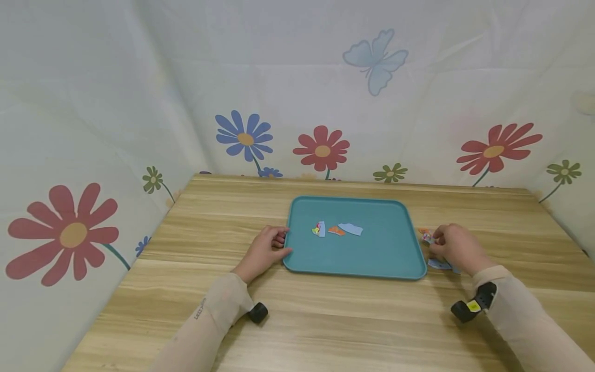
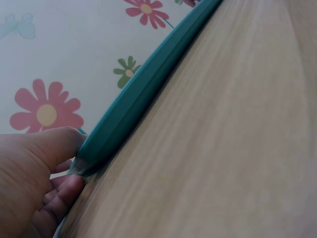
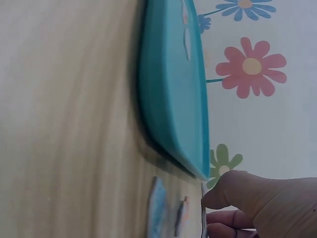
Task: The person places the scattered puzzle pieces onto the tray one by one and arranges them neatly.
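Observation:
A blue-green tray (image 1: 355, 261) lies on the wooden table. At its left edge my left hand (image 1: 264, 252) grips the rim, thumb on top and the other fingers curled at the side. Right of the tray, my right hand (image 1: 457, 249) pinches a small colourful cut-out piece (image 1: 426, 237) between thumb and fingers; its thin edge shows beside the thumb in the right wrist view. Inside the tray are a yellow, pink and pale blue piece (image 1: 319, 229), an orange piece (image 1: 337, 231) and a light blue piece (image 1: 350, 228). Another light blue piece (image 1: 439, 264) sits under my right hand.
An orange piece (image 1: 423, 230) lies just past my right fingertips. Behind the table (image 1: 325, 320) hangs a white cloth (image 1: 279, 62) printed with flowers and a butterfly. A dark band with a camera (image 1: 465, 311) is on my right wrist.

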Demonstrator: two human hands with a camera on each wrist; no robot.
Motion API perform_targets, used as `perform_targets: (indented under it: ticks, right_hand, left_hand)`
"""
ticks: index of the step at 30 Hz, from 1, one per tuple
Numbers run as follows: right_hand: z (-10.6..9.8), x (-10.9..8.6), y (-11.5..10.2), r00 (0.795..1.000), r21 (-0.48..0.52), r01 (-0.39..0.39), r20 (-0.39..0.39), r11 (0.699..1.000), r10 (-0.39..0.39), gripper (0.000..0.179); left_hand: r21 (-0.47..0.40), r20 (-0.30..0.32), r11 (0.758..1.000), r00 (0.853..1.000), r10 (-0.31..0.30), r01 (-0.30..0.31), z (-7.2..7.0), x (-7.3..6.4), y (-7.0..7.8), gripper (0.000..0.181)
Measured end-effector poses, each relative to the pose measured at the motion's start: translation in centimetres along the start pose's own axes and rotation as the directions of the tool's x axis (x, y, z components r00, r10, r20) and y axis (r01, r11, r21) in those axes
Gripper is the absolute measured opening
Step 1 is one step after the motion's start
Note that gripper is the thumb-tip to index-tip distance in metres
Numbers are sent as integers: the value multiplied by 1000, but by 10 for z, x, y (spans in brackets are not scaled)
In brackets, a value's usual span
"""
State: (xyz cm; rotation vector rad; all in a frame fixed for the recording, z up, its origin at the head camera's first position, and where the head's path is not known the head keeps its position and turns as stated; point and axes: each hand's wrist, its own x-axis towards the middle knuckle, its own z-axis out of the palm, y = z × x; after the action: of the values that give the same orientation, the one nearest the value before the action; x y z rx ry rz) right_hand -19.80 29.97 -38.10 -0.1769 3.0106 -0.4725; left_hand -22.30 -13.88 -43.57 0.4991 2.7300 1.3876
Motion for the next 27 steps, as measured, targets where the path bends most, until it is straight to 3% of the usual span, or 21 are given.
perform_targets:
  ticks: [16,27]
  right_hand:
    - [-26,7,-23,993,-9,89,-74,996,-90,32]
    - [-26,20,-48,988,-45,125,-85,991,-129,28]
  left_hand:
    - [2,-1,1000,1000,3,-3,-1,0,-2,49]
    - [-3,-5,1000,1000,7,-7,1,0,-1,49]
